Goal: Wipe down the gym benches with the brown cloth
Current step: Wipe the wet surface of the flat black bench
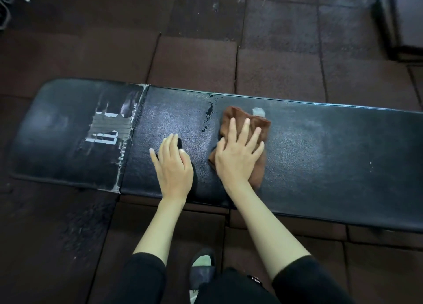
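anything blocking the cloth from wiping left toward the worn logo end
Yes: the left hand rests flat on the bench just left of the brown cloth, directly between it and the worn logo. The right hand presses the cloth; nothing else lies on that stretch.

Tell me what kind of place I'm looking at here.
Most likely a gym floor: a long black padded bench with worn vinyl, dark rubber floor tiles, and another padded piece at the top right.
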Action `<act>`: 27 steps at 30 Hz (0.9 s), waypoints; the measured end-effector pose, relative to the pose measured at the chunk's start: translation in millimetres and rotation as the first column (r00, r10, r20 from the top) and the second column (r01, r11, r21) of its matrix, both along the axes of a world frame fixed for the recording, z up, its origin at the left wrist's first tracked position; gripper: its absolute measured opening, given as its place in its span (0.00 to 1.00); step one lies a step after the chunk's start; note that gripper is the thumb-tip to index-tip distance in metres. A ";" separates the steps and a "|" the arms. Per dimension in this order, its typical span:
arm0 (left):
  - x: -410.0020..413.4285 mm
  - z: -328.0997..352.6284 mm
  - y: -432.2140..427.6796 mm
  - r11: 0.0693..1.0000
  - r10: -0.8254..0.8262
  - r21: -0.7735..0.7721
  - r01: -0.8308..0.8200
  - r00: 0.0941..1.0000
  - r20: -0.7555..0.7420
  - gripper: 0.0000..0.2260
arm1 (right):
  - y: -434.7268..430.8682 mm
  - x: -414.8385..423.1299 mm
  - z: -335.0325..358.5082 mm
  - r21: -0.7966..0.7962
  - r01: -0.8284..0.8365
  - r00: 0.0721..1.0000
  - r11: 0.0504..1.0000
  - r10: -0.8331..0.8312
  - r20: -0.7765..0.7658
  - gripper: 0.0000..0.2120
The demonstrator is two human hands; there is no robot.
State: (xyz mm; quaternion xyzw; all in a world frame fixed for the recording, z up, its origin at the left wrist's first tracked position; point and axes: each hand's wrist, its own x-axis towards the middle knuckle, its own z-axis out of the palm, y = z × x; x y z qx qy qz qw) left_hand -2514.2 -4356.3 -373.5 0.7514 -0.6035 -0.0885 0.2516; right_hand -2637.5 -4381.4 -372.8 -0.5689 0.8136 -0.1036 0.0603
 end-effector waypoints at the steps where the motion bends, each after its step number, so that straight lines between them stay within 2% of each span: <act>1: 1.3 -1.1 -0.4 1.000 0.003 0.008 -0.003 1.000 -0.001 0.22 | 0.2 4.2 -0.1 -0.006 -0.048 0.999 0.999 0.048 -0.009 0.27; 6: -0.9 -2.6 0.3 1.000 -0.003 0.009 0.002 1.000 0.019 0.22 | 20.7 -9.7 -2.8 -0.098 -0.393 0.920 0.914 0.388 -0.063 0.26; 8: -0.6 -2.3 -0.3 1.000 -0.003 0.012 0.002 1.000 0.023 0.22 | 27.7 -26.2 -3.8 -0.109 -0.433 0.901 0.895 0.429 -0.066 0.26; 14: 2.6 1.7 -0.2 1.000 -0.010 0.027 0.011 0.999 -0.031 0.21 | 26.0 -54.5 0.5 -0.043 -0.118 0.993 0.992 0.117 -0.021 0.28; 17: 6.3 3.5 -1.3 0.999 -0.012 0.036 0.013 1.000 -0.014 0.21 | 4.9 -49.7 3.9 0.001 -0.057 0.998 0.998 0.057 0.008 0.27; 23: 29.0 1.9 -5.6 0.999 0.022 0.029 -0.022 1.000 -0.007 0.21 | -57.4 -28.3 7.4 0.062 -0.047 0.999 0.997 0.046 0.022 0.27; 27: 30.6 1.8 -4.4 1.000 0.021 0.005 -0.021 0.996 -0.089 0.23 | -92.5 -2.7 8.5 0.085 -0.190 0.982 0.978 0.188 0.038 0.26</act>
